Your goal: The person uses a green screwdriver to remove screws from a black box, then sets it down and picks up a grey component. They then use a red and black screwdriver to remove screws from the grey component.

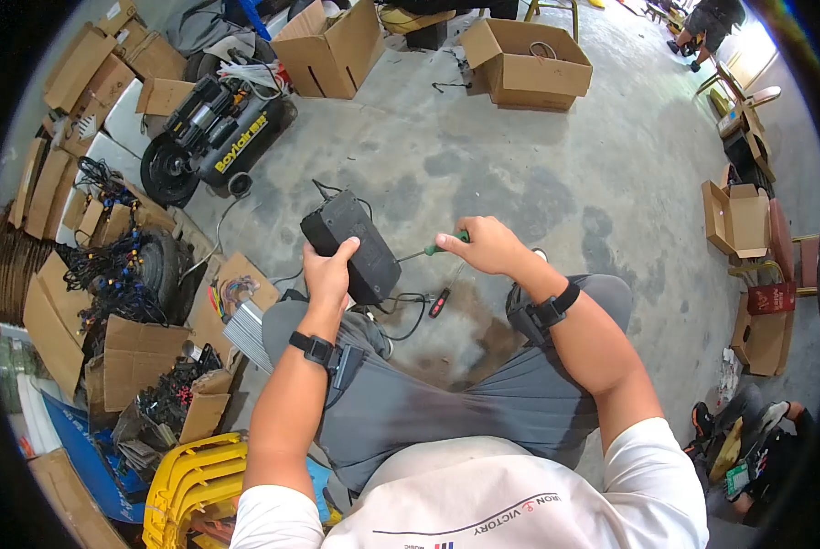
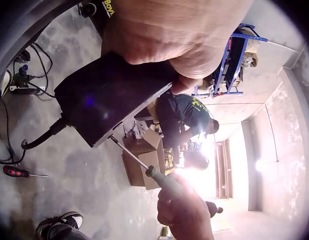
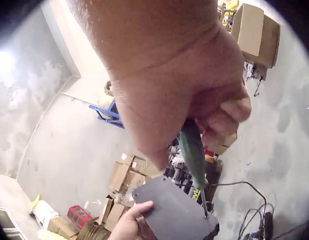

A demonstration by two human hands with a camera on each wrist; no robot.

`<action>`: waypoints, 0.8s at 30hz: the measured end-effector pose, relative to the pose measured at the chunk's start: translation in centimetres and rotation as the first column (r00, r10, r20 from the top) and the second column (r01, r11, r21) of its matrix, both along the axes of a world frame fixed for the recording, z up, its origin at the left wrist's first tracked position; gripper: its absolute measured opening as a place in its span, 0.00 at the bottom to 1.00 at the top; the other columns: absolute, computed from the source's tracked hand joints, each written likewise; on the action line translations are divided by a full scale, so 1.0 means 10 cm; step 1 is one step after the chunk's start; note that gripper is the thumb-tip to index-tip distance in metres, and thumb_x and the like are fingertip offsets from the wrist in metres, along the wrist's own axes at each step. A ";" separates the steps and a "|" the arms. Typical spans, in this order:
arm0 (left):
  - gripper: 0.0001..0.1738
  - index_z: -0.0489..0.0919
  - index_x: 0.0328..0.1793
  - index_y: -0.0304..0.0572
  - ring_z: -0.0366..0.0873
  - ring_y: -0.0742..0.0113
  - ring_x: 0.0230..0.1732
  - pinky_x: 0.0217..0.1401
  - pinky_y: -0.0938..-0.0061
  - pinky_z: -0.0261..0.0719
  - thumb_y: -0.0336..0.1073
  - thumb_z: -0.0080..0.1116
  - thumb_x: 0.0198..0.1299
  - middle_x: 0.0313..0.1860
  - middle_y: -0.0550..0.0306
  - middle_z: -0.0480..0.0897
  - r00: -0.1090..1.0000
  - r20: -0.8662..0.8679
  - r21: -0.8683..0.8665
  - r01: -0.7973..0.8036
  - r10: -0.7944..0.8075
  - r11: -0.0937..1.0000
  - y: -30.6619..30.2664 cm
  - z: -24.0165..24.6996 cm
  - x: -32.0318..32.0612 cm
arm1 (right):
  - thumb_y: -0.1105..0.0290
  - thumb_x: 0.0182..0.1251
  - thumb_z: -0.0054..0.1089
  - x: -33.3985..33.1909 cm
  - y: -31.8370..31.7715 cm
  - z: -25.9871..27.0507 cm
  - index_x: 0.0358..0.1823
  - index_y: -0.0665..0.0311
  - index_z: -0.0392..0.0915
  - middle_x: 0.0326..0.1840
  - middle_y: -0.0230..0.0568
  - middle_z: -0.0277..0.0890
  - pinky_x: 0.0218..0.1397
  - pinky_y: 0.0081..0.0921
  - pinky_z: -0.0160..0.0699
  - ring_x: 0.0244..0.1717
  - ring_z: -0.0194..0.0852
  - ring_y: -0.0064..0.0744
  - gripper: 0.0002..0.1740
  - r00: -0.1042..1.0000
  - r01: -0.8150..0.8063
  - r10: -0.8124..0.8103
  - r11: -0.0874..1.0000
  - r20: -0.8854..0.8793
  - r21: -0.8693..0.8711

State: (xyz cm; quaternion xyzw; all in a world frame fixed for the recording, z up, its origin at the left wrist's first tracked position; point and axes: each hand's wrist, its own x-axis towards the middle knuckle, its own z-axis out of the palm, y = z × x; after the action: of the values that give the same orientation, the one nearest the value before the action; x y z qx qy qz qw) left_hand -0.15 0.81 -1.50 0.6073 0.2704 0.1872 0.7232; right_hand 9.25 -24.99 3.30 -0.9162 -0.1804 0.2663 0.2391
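Observation:
My left hand [image 1: 326, 274] grips a black box-shaped power adapter [image 1: 353, 247] by its near side, thumb lying over the top face. Cables run out of the adapter's ends. In my right hand [image 1: 490, 245] is a screwdriver with a green handle [image 1: 448, 242]; its metal shaft points left, and the tip meets the adapter's right edge. The left wrist view shows the screwdriver shaft [image 2: 129, 152] reaching the adapter's narrow side [image 2: 139, 111]. From the right wrist, the tip stands at a corner of the grey-looking face [image 3: 177, 212].
A red-and-black screwdriver [image 1: 440, 302] lies on the concrete floor between the feet. An air compressor [image 1: 218, 137] stands ahead on the left, near cardboard boxes [image 1: 329, 50]. Tangled wires [image 1: 117, 274] and a yellow crate [image 1: 186, 485] are at the left. Another person [image 1: 748, 448] sits at the lower right.

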 end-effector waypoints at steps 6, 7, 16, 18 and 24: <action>0.31 0.69 0.59 0.31 0.81 0.60 0.49 0.55 0.66 0.79 0.28 0.72 0.50 0.51 0.48 0.80 1.000 0.011 -0.006 -0.001 0.002 1.000 -0.01 0.02 0.00 | 0.43 0.67 0.59 0.04 -0.12 -0.01 0.41 0.64 0.81 0.29 0.54 0.81 0.44 0.45 0.78 0.39 0.82 0.56 0.27 0.974 -0.215 0.158 0.874 0.163 0.437; 0.31 0.69 0.59 0.31 0.81 0.60 0.49 0.55 0.66 0.79 0.27 0.72 0.51 0.51 0.48 0.80 1.000 0.014 -0.009 0.004 -0.004 1.000 -0.02 0.03 0.00 | 0.43 0.68 0.59 0.02 -0.08 0.03 0.41 0.64 0.80 0.32 0.54 0.81 0.44 0.45 0.78 0.40 0.82 0.55 0.26 0.979 -0.164 0.121 0.942 0.162 0.292; 0.30 0.69 0.60 0.32 0.81 0.61 0.49 0.55 0.67 0.80 0.26 0.70 0.52 0.52 0.49 0.80 0.999 0.048 -0.030 0.014 -0.013 0.999 -0.03 0.07 -0.01 | 0.43 0.69 0.57 0.01 -0.13 -0.03 0.43 0.63 0.80 0.34 0.54 0.82 0.44 0.45 0.77 0.42 0.81 0.57 0.27 0.968 -0.204 0.142 0.924 0.207 0.323; 0.30 0.69 0.60 0.32 0.81 0.61 0.49 0.55 0.67 0.80 0.26 0.70 0.52 0.52 0.49 0.80 0.999 0.039 -0.014 0.013 -0.012 1.000 -0.02 0.09 -0.02 | 0.42 0.69 0.56 0.02 -0.13 -0.03 0.45 0.63 0.81 0.35 0.55 0.82 0.46 0.45 0.78 0.43 0.81 0.58 0.28 0.955 -0.275 0.201 0.873 0.217 0.403; 0.30 0.69 0.60 0.32 0.81 0.61 0.49 0.55 0.67 0.79 0.26 0.71 0.51 0.52 0.49 0.80 1.000 0.011 -0.007 0.010 -0.010 1.000 -0.02 0.03 -0.01 | 0.49 0.68 0.61 -0.02 -0.02 0.04 0.47 0.64 0.78 0.34 0.54 0.82 0.44 0.46 0.77 0.42 0.81 0.57 0.23 0.995 -0.075 0.075 0.997 0.061 -0.010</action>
State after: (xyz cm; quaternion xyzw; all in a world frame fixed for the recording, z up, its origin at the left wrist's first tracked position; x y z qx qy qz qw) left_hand -0.21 0.62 -1.15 0.6051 0.2642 0.1858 0.7277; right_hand 9.02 -25.20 3.72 -0.9174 -0.2210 0.2475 0.2198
